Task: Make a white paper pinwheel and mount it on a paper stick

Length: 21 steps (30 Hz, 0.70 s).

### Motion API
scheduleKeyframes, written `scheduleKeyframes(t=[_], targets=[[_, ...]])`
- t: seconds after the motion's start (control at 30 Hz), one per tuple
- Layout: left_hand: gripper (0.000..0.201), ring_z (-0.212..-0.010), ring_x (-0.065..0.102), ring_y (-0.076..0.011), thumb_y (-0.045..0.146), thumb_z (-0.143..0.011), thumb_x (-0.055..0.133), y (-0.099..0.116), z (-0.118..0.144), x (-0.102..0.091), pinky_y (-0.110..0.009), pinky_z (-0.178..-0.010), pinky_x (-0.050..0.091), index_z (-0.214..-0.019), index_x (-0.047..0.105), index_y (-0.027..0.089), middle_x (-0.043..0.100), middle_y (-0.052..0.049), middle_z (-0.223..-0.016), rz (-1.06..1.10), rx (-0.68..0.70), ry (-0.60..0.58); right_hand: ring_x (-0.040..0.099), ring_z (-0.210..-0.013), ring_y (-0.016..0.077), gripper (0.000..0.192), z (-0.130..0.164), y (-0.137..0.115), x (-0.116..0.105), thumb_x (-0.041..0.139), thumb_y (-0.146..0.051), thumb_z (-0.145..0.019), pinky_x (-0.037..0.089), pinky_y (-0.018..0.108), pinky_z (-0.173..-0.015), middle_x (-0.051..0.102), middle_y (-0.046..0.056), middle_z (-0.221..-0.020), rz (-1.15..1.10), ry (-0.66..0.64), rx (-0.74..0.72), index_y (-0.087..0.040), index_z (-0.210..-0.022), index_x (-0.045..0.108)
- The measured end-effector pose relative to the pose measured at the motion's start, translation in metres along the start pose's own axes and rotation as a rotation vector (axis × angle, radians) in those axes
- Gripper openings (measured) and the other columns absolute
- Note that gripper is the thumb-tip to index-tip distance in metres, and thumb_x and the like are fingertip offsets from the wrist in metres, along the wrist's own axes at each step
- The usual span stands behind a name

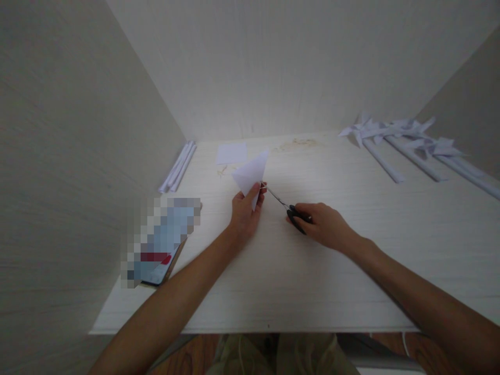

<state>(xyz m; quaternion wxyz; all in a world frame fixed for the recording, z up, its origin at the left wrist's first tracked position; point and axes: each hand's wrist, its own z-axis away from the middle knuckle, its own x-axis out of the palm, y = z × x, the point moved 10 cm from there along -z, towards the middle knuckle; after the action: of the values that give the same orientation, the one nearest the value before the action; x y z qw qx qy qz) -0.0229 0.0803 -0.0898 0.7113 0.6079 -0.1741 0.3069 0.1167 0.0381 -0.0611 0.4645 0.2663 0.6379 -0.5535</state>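
Observation:
Between the fingers and thumb of my left hand [245, 211] is a white sheet of paper [250, 174], folded to a triangle with one corner pointing up. My right hand [326, 224] is closed round the black handles of a pair of scissors [297, 217]. Their metal blades reach up and left to the paper's right edge, beside my left fingertips. Whether the blades have cut into the paper, I cannot tell. Both hands are over the middle of the white table [273, 281].
Behind my left hand lies a flat square of paper [232, 153]. Rolled paper tubes [178, 167] rest along the left wall, with a blurred-out phone [166, 242] nearer me. Several paper pinwheels [402, 130] on paper sticks lie at the right. Walls enclose the table's back and sides.

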Motion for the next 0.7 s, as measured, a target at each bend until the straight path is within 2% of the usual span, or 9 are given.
scheduleKeyframes(t=[0.33,0.7], targets=[[0.002,-0.06,0.053,-0.004,0.013,-0.065,0.064,-0.0009,-0.0027,-0.0032,-0.014,-0.058,0.041,-0.067,0.062,0.012,0.062,0.0,-0.07,-0.006,-0.004,0.019,0.045,-0.05,0.0119,0.03,0.0012,-0.0045,0.0019,0.039,-0.043,-0.08,0.02,0.024,-0.045,0.056,0.002,-0.059,0.106,0.022,0.059,-0.02,-0.069,0.055],[0.003,-0.06,0.053,-0.0035,0.011,-0.067,0.061,0.0007,-0.0017,-0.0025,-0.014,-0.059,0.041,-0.066,0.062,0.014,0.061,0.001,-0.07,0.0,0.004,0.012,0.043,-0.049,0.0116,0.032,0.001,-0.0061,0.0053,0.037,-0.044,-0.081,0.019,0.024,-0.045,0.056,0.002,-0.059,0.11,0.023,0.075,-0.02,-0.069,0.055]])
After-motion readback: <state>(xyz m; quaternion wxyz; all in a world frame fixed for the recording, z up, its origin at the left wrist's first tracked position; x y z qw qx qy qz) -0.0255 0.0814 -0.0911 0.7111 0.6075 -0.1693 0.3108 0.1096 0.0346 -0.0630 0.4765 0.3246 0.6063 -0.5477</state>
